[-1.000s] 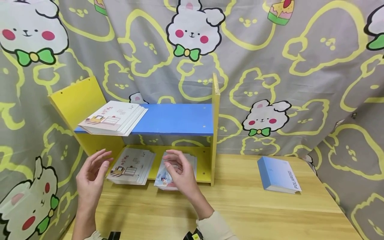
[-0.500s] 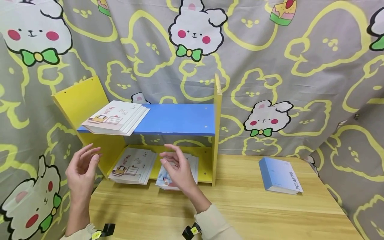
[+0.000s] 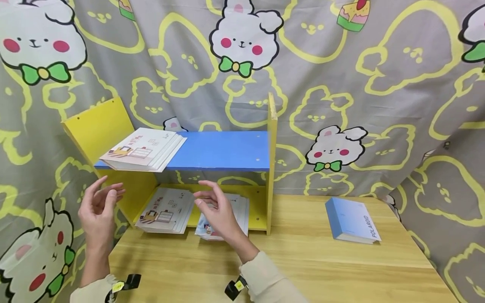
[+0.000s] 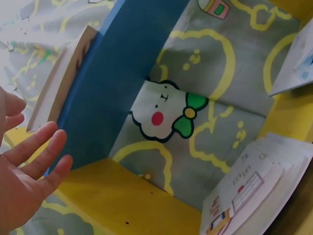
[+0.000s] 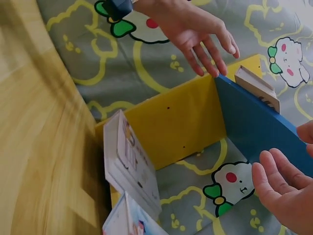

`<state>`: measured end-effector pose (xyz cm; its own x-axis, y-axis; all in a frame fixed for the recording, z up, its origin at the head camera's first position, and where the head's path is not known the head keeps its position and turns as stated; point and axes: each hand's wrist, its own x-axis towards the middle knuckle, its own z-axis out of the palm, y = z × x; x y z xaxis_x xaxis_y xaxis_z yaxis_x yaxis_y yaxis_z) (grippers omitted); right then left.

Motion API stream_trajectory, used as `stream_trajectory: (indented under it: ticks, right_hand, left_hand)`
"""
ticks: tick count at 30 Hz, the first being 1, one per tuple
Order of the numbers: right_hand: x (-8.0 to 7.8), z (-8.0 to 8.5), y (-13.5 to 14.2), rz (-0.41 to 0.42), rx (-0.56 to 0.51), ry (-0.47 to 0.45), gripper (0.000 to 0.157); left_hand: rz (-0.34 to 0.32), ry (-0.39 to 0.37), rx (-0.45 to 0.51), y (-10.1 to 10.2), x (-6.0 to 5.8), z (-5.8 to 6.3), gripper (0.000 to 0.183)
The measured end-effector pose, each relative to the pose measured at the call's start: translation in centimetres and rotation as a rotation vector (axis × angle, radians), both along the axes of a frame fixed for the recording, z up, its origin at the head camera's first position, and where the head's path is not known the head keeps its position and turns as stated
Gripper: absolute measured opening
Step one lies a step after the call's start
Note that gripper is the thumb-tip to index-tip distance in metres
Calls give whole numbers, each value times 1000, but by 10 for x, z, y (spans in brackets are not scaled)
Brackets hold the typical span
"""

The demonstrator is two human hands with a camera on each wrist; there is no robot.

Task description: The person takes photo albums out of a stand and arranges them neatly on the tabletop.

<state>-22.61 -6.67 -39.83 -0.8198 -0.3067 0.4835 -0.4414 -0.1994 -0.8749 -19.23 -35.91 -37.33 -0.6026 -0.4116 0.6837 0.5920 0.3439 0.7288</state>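
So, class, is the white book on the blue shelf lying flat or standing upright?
Flat: in the head view, the white book lies on the blue shelf, its printed side facing up.

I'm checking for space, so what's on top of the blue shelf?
A stack of books lies toward the left end; the blue shelf beneath it is covered.

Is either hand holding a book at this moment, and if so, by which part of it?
Nothing is held: the left hand and the right hand are both empty.
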Motion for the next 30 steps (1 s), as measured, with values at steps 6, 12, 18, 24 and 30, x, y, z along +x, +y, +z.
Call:
stream_trajectory:
  ticks: [6,12,18,24,30]
  right_hand:
    - [-3,3,-14,35,-12,-12,45]
    - [-5,6,-24,30,-18,-10,45]
    - [-8,13,-29,20,-30,10,44]
    - [-10,20,-36,38,-30,8,45]
    - [-12,29,-42,43,-48,0,46]
  left_hand:
    - [-107,90,93,-11,-3,2,42]
    - [2,0,-1,-15,-6,10,44]
    - [52,-79,-65,-18,-12,19,46]
    - [-115,-67,36,-24,-13,22,51]
    - [-198,-88,86,-27,-18,28,51]
